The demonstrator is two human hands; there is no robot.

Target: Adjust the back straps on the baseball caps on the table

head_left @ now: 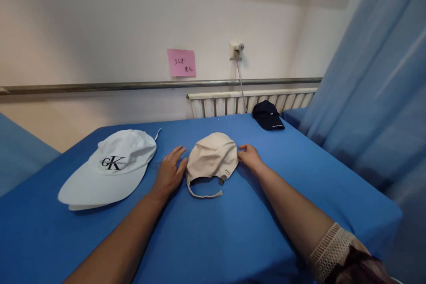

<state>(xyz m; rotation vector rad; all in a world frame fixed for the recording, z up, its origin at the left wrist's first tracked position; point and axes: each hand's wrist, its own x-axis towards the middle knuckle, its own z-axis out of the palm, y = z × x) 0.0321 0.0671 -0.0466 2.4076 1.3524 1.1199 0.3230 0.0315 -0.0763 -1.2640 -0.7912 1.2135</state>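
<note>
Lacy sleeve (333, 246) is nearest; left grip (171, 171) is wide; can't tell if right grip (250, 157) pinches beige baseball cap (212, 156); strap (203, 196) undone.

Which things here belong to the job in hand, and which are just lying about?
In hand:
beige cap, between the left hand and right hand
blue cover, beneath it

Apparently just about:
white cap, untouched
navy cap, untouched
pink note, on the wall

Whether the untouched caps belong too, I can't tell.
</note>
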